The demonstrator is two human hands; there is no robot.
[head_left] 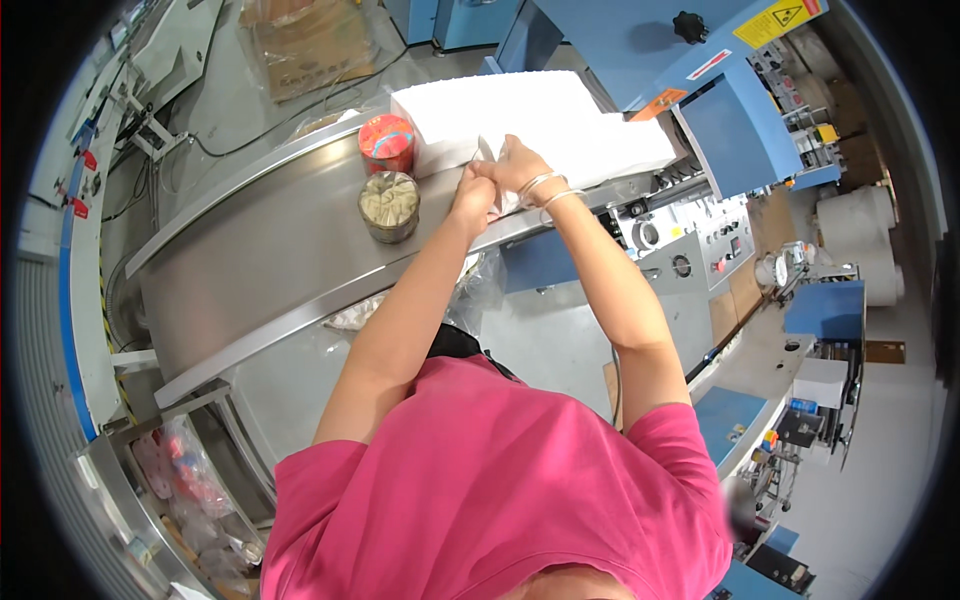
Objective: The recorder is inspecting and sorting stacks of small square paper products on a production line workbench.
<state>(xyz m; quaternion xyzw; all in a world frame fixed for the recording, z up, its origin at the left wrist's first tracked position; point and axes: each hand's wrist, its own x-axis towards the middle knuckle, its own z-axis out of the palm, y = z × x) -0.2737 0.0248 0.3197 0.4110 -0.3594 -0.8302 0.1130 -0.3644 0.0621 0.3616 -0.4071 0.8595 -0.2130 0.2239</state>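
A long white stack, apparently folded paper or thin sheets, lies along the far side of the steel chute. Both hands meet at its near edge. My left hand is closed, its fingertips pinching what looks like a piece of the white paper. Right beside it, my right hand, with bangles at the wrist, is bent closed on the same white material. The exact grip is partly hidden by the fingers. Left of the hands stand a red round tin and a round container with a pale, bunched top.
The steel chute with raised rims runs to the left. A blue machine rises at the right, with a control panel below it. A cardboard box in plastic sits on the floor beyond. A bin with plastic bags stands lower left.
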